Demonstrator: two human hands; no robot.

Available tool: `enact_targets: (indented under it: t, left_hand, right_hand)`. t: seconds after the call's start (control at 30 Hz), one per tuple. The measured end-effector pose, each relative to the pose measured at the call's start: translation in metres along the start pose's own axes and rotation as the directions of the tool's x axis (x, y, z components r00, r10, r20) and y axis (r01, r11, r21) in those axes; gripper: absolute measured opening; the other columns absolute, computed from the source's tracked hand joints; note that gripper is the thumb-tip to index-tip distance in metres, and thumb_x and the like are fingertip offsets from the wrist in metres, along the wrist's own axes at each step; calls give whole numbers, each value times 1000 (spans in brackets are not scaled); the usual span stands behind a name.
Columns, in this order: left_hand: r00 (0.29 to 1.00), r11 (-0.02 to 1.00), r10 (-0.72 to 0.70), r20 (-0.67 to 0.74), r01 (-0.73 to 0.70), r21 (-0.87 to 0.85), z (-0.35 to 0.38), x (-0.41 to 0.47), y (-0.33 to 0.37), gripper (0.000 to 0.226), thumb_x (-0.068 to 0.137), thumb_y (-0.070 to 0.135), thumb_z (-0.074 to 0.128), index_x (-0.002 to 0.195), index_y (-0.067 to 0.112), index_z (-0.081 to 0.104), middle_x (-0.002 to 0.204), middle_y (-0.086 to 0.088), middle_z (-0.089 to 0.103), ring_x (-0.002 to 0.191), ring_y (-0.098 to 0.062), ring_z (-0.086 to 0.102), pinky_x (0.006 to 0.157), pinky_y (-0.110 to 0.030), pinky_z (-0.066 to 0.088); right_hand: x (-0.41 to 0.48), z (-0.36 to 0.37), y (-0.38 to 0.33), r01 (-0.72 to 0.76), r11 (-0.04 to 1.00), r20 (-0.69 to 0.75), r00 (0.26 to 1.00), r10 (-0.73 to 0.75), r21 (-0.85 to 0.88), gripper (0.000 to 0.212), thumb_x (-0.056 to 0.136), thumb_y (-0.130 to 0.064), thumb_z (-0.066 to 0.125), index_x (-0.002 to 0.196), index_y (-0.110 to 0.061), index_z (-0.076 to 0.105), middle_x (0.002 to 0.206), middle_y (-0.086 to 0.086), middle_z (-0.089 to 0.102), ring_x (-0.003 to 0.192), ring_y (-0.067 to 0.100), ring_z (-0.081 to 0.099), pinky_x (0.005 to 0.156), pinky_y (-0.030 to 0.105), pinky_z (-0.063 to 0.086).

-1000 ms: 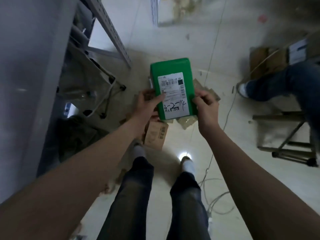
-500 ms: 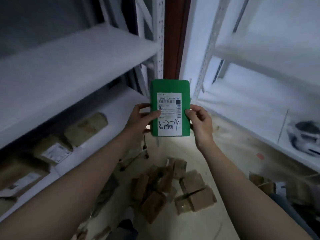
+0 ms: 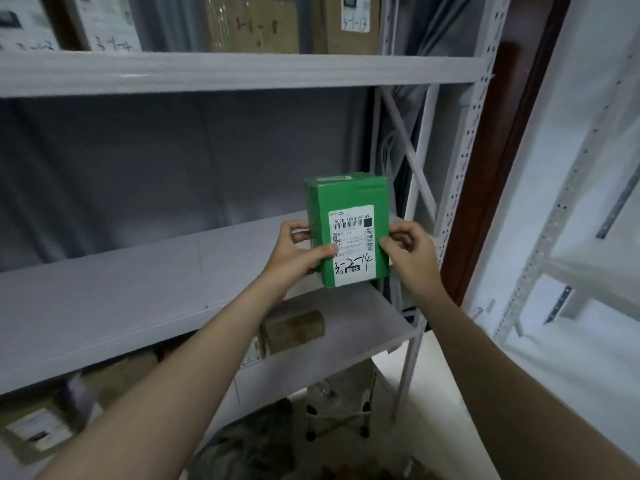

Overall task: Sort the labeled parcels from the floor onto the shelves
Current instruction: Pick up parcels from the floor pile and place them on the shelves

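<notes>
- Your two bare forearms reach forward from the bottom of the view, toward grey metal shelving.
- You hold a green parcel [image 3: 348, 202] upright between both hands, at the right-hand end of the middle shelf [image 3: 104, 289]. Its lower edge sits about level with that shelf's front lip. You cannot tell whether it touches the shelf.
- Your left hand [image 3: 294, 252] grips the parcel's left edge. The thumb is pressed flat on the front and the fingers [image 3: 299, 233] curl round the side.
- Your right hand [image 3: 407, 252] grips the right edge. The thumb pinches the front face and the other fingers are curled beside and behind the parcel.
- A white shipping label [image 3: 351, 244] faces you, with a printed code, barcodes and the handwritten mark "3-2-14" near the bottom.
- The upper shelf [image 3: 207, 72] carries a row of parcels: a brown cardboard box [image 3: 251, 24] with handwriting, another labelled box [image 3: 349, 22] to its right, and pale packages [image 3: 107, 22] to the left.
- On the lower shelf [image 3: 363, 323], just below your left wrist, lies a small brown parcel [image 3: 296, 329]. A blurred labelled parcel [image 3: 34, 431] lies far to the left.
- A perforated upright post [image 3: 464, 168] stands just right of the green parcel, with a second white shelving unit [image 3: 571, 202] beyond it.
- A small metal frame [image 3: 337, 420] stands on the pale floor [image 3: 433, 393] under the shelves.
</notes>
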State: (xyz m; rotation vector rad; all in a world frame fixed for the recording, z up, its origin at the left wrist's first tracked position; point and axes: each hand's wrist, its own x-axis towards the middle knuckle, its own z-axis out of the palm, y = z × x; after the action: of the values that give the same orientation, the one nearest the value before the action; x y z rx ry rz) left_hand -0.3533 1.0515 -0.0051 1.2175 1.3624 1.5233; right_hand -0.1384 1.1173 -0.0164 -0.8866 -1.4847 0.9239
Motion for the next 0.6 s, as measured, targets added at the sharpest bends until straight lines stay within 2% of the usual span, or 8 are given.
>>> enact_targets:
  t: [0.1, 0.2, 0.27, 0.3, 0.4, 0.5, 0.6]
  left_hand:
    - [998, 996, -12, -66, 18, 91, -21, -2, -20, 66, 72, 19, 93, 112, 23, 40, 125, 2, 54, 109, -17, 64, 76, -30, 62]
    - [992, 990, -41, -118, 56, 131, -33, 7, -44, 68, 70, 18, 93, 109, 21, 38, 121, 4, 52, 104, -12, 62, 70, -24, 61]
    - [990, 988, -73, -122, 89, 126, -37, 19, -57, 69, 71, 17, 93, 111, 18, 37, 118, 4, 53, 101, -11, 63, 65, -21, 61]
    - [988, 987, -94, -122, 109, 120, -37, 27, -63, 70, 71, 17, 93, 112, 17, 37, 118, 3, 54, 99, -12, 65, 66, -23, 61]
    - [978, 978, -157, -140, 174, 116, -42, 57, -82, 68, 70, 16, 93, 110, 18, 39, 120, -1, 55, 107, -23, 65, 82, -39, 64]
    - [975, 972, -202, -89, 211, 107, -46, 97, -100, 68, 68, 18, 95, 103, 25, 37, 120, 1, 54, 111, -24, 64, 84, -43, 64]
    - [976, 971, -217, 14, 214, 102, -43, 139, -121, 72, 68, 13, 95, 110, 22, 37, 125, -4, 54, 116, -23, 61, 93, -46, 60]
  right_hand:
    - [-6, 29, 11, -63, 996, -25, 998, 61, -58, 18, 92, -8, 72, 97, -23, 62, 97, -3, 67, 80, 1, 64, 70, 15, 51]
    - [-11, 54, 29, -173, 981, -24, 985, 171, -93, 12, 96, -11, 68, 107, -15, 66, 97, 9, 64, 76, 16, 63, 67, 35, 59]
    - [-14, 68, 41, -254, 967, 81, 964, 255, -25, 18, 101, -12, 63, 119, -14, 63, 100, 13, 66, 74, 21, 68, 65, 38, 63]
    - [-14, 76, 46, -288, 957, 123, 951, 285, 10, 22, 102, -13, 62, 123, -16, 60, 104, 16, 67, 79, 27, 71, 71, 43, 65]
    - [-4, 100, 61, -398, 905, 148, 914, 378, 147, 30, 104, -20, 61, 133, -20, 53, 118, 19, 67, 99, 41, 73, 84, 56, 64]
    - [14, 121, 80, -475, 850, 119, 880, 460, 227, 28, 107, -30, 55, 135, -26, 50, 126, 16, 65, 103, 40, 71, 83, 50, 65]
    - [40, 138, 101, -492, 833, 47, 866, 498, 251, 27, 109, -35, 49, 136, -31, 45, 134, 12, 56, 108, 34, 67, 75, 42, 64]
